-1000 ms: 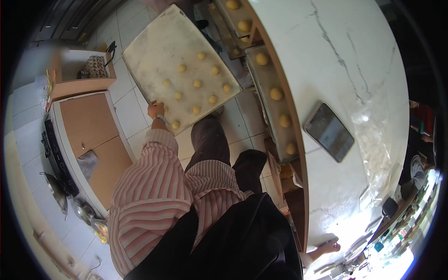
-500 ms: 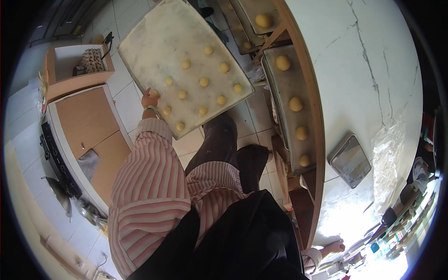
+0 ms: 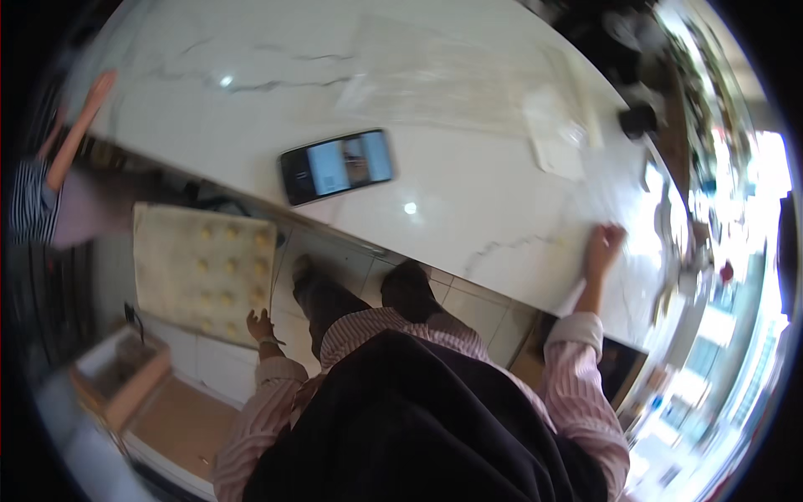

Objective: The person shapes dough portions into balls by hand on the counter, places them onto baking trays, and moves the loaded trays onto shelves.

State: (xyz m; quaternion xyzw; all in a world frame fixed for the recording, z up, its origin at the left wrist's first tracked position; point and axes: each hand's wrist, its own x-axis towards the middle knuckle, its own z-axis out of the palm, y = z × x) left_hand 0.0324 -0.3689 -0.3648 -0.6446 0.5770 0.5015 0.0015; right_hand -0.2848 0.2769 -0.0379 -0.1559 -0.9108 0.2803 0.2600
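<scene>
My left hand (image 3: 263, 325) is open, its fingers apart, beside the lower right corner of a large pale tray (image 3: 163, 259). Rows of small round yellow dough balls (image 3: 230, 266) sit on that tray, blurred here. A small gap seems to separate my fingers from the dough. Over at the right, my right hand (image 3: 604, 248) rests on the white marble counter (image 3: 468, 209), its fingers curled in with nothing visible in them. Between the hands, a phone (image 3: 336, 167) with a lit screen lies near the counter's front edge.
Clear plastic sheeting (image 3: 435, 84) lies across the counter's far part. Another person's arm (image 3: 79, 134) reaches onto its left end. A wooden box (image 3: 121, 368) and a brown cabinet top (image 3: 180, 418) stand at lower left. A dark cup (image 3: 638, 121) is at the far right.
My view has swung right, bringing the phone and counter to the middle. My left hand, formerly at a dough ball on the tray, is now off the dough beside the tray's edge.
</scene>
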